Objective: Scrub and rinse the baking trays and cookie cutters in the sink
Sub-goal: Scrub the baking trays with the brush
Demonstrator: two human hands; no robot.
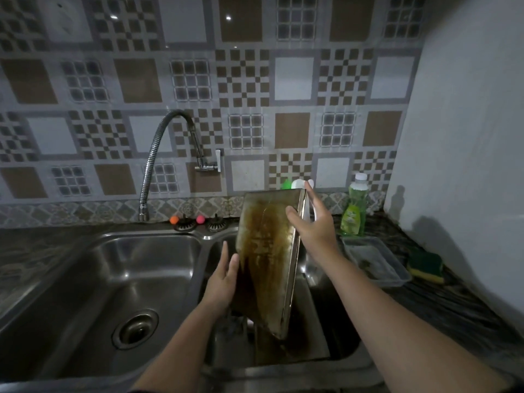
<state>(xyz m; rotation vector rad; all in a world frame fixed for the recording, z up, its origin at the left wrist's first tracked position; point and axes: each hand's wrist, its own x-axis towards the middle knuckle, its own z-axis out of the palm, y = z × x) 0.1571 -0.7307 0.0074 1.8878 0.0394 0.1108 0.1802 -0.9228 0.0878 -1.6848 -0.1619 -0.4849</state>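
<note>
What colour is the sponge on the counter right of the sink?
Dark green on top with a yellow underside: the sponge, seen in the head view.
</note>
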